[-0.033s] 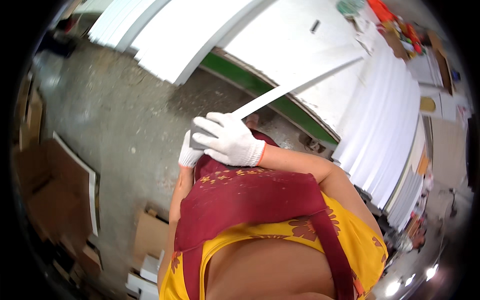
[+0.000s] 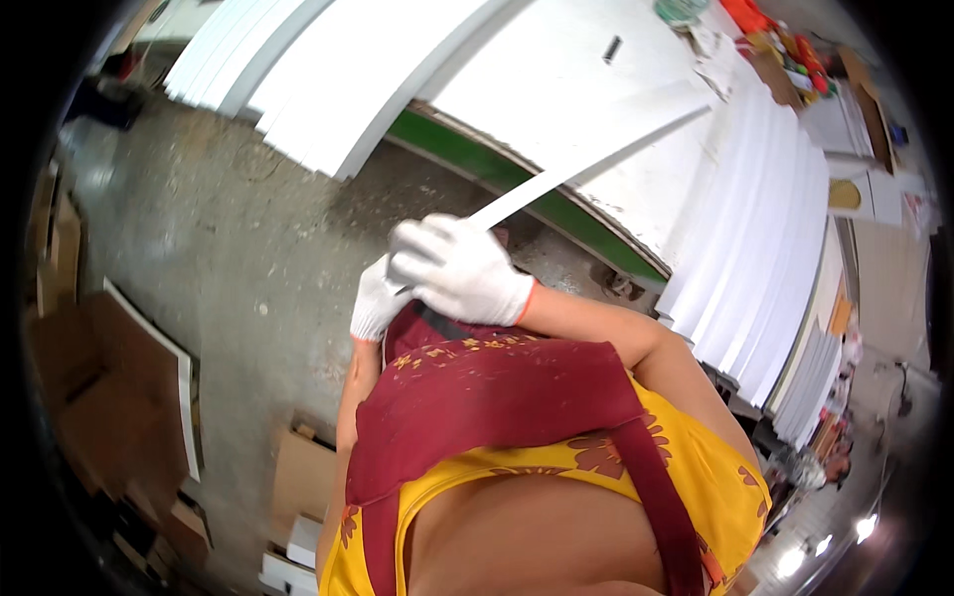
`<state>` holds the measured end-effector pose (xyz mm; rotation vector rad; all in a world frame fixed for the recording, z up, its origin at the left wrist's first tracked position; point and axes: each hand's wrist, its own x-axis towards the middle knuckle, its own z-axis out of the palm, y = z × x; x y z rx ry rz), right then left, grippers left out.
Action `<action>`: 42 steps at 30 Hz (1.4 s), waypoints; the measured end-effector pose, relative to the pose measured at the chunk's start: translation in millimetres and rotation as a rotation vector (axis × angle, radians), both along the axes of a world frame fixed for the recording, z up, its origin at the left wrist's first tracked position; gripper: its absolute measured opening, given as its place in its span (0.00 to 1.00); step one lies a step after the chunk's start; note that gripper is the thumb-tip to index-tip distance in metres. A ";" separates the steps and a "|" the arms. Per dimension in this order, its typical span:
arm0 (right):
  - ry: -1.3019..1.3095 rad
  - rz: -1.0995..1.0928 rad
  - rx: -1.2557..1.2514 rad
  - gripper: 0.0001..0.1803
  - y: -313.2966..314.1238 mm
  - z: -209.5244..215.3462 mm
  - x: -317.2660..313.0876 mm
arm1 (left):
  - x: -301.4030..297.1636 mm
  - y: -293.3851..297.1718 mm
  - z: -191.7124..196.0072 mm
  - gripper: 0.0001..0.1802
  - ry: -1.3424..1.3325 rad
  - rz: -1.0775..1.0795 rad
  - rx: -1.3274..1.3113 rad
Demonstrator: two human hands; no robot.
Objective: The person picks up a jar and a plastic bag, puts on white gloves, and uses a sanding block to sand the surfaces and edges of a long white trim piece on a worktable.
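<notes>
Both my hands wear white knit gloves and meet in front of my waist. My right hand (image 2: 459, 268) lies on top, its slightly blurred fingers curled over a grey block (image 2: 401, 270), now mostly covered. Beneath and beside it is my left hand (image 2: 374, 303); its wrist and back show, and its fingers are largely hidden. A long narrow white strip (image 2: 556, 179) runs from under my hands up to the right, its far part resting on the white worktable (image 2: 527, 84). The strip's near end is hidden by the gloves, at my left hand.
Stacked white strips lie at the table's left (image 2: 343, 84) and right (image 2: 750, 238). A small dark piece (image 2: 612, 49) sits on the tabletop. A green rail (image 2: 452, 149) runs below the table edge. Brown cardboard (image 2: 124, 387) and a flattened carton (image 2: 303, 477) are on the concrete floor.
My right hand's fingers have shifted over the grey block, which shows less than before. A dark strap at the apron's waist shows more clearly. The view has moved slightly.
</notes>
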<state>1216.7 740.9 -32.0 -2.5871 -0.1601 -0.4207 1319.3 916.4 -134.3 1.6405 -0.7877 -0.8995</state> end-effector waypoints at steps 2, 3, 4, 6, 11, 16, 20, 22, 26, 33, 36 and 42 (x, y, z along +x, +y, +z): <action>-0.036 -0.248 -0.174 0.05 -49.9 -3.9 -14.3 | -6.3 -14.6 22.6 0.31 0.148 0.012 -0.013; -0.025 -0.334 -0.200 0.05 -85.1 -12.9 -29.3 | -8.6 -12.6 23.1 0.31 0.221 0.027 0.007; 0.000 -0.627 -0.332 0.07 -138.9 -11.1 -52.0 | -9.0 -7.2 15.3 0.31 0.257 0.024 0.005; 0.034 -0.935 -0.519 0.15 -221.8 -39.2 -100.4 | -13.5 -4.1 -0.1 0.30 0.212 -0.027 0.000; 0.074 -1.318 -0.473 0.21 -302.1 -64.2 -125.1 | -3.8 -1.6 0.7 0.32 0.165 -0.093 0.115; 0.055 -0.686 -0.324 0.13 -125.5 -30.1 -50.1 | 6.6 17.4 -8.6 0.34 -0.221 -0.114 0.153; -0.286 -0.322 -0.073 0.09 -68.2 -18.0 -47.9 | 18.4 84.1 -28.6 0.31 0.233 0.156 0.322; -0.082 -0.304 -0.108 0.10 -99.5 -21.3 -62.0 | 14.6 77.4 -3.6 0.32 0.133 0.088 0.328; 0.038 -0.802 -0.546 0.29 -255.4 -43.3 -116.4 | 15.5 81.6 -1.1 0.32 0.276 0.204 0.469; 0.330 -1.567 -0.192 0.24 -499.0 -73.1 -183.3 | 23.2 97.4 -19.3 0.31 0.367 0.265 0.464; 0.150 -1.580 0.024 0.27 -513.5 -77.4 -200.7 | 22.3 86.8 2.4 0.34 0.188 0.134 0.503; -0.058 -1.513 -0.155 0.29 -483.0 -102.9 -188.1 | 21.9 82.5 7.0 0.37 0.164 0.030 0.553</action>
